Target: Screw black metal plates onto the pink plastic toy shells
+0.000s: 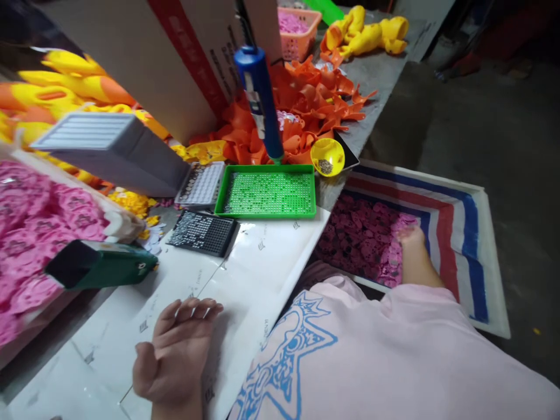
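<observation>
Palm up above the white-covered table [258, 280], my left hand [177, 350] is empty, its fingers loosely curled and apart. My right hand [411, 236] reaches into a striped-lined bin [446, 233] at the right, touching the pink parts [363, 239] there. Its fingers are blurred and partly hidden, so what they hold cannot be made out. Ahead of my left hand lie a green tray [271, 195] of small pieces and a black tray [203, 233]. A blue electric screwdriver [260, 102] hangs upright just behind the green tray.
Orange parts [306, 99] pile up behind the trays, beside a yellow bowl [327, 157] of screws. At the left are a dark green container [105, 265], a grey box [118, 151] and a crate of pink parts [39, 227]. Yellow pieces [367, 35] lie at the back.
</observation>
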Action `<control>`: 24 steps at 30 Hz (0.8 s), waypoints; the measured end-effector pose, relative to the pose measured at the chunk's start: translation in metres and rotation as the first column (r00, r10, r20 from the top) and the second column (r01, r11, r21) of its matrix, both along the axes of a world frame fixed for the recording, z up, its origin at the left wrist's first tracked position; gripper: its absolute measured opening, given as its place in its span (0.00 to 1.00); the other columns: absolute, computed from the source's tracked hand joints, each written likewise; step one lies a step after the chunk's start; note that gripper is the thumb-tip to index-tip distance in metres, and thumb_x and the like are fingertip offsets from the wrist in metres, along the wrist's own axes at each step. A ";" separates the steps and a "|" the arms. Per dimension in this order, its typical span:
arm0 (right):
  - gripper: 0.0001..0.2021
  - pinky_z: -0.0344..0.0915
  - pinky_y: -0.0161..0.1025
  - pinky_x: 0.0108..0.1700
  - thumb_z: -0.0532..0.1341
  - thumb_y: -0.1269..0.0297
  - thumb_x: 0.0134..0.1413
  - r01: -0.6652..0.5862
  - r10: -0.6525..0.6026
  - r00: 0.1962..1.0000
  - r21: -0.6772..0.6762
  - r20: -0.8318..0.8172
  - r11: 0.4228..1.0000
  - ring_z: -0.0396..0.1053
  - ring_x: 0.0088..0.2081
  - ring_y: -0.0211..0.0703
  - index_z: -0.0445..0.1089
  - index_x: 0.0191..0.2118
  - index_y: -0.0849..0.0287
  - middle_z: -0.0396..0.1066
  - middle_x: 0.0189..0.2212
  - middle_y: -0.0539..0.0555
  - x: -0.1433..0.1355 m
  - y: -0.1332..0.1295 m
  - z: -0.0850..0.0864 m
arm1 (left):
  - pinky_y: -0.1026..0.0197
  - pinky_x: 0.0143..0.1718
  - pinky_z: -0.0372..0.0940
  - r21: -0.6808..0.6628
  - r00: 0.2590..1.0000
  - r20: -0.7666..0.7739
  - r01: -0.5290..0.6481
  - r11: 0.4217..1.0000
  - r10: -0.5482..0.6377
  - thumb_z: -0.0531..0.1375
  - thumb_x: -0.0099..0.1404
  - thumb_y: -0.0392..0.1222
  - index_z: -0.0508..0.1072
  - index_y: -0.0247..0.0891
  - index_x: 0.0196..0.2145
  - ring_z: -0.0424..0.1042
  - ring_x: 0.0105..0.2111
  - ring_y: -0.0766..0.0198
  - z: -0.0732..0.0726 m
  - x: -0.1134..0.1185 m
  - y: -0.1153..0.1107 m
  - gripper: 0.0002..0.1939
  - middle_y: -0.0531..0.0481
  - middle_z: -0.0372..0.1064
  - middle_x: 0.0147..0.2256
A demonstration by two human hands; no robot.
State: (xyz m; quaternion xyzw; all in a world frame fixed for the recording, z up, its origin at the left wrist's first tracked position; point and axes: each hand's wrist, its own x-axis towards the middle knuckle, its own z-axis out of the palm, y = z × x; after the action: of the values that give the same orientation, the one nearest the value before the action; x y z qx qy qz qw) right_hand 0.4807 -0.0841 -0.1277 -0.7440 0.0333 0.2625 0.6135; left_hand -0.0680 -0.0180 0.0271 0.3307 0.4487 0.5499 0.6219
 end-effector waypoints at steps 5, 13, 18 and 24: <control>0.17 0.70 0.48 0.50 0.57 0.58 0.62 -0.246 0.139 0.836 0.136 0.531 0.960 0.69 0.49 0.45 0.66 0.53 0.59 0.67 0.52 0.58 0.001 0.086 0.053 | 0.46 0.42 0.67 0.019 0.999 0.035 0.002 1.000 -0.003 0.61 0.51 0.62 0.77 0.44 0.40 0.71 0.38 0.51 -0.002 0.001 0.000 0.24 0.46 0.74 0.39; 0.15 0.69 0.48 0.50 0.57 0.57 0.61 -0.759 0.311 0.029 -0.182 0.950 0.625 0.69 0.47 0.43 0.68 0.49 0.60 0.68 0.49 0.57 -0.114 0.154 0.092 | 0.48 0.40 0.71 0.114 0.999 -0.023 0.042 0.993 -0.040 0.59 0.53 0.58 0.78 0.45 0.42 0.73 0.38 0.50 -0.006 -0.002 -0.001 0.23 0.45 0.75 0.38; 0.17 0.65 0.52 0.54 0.59 0.50 0.58 -0.820 0.212 -0.262 -0.333 0.941 0.466 0.67 0.50 0.46 0.71 0.43 0.59 0.70 0.46 0.57 -0.147 0.152 0.113 | 0.46 0.41 0.71 0.116 0.999 -0.018 0.038 0.993 -0.036 0.60 0.51 0.58 0.78 0.44 0.42 0.73 0.37 0.49 -0.009 -0.004 0.000 0.24 0.44 0.75 0.38; 0.14 0.65 0.52 0.54 0.59 0.54 0.59 -0.836 0.158 -0.386 -0.417 0.909 0.357 0.67 0.50 0.46 0.71 0.42 0.60 0.71 0.44 0.56 -0.155 0.148 0.106 | 0.43 0.41 0.70 0.134 0.996 -0.006 0.087 0.987 -0.087 0.59 0.55 0.59 0.78 0.42 0.43 0.73 0.39 0.45 -0.011 -0.009 0.000 0.24 0.42 0.75 0.39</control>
State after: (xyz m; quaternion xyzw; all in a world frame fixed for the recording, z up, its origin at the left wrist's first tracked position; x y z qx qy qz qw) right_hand 0.3254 0.0635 -0.0215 -0.3986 -0.8329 -0.0445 0.3813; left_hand -0.0772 -0.0185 0.0165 0.3911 0.3959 0.5512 0.6216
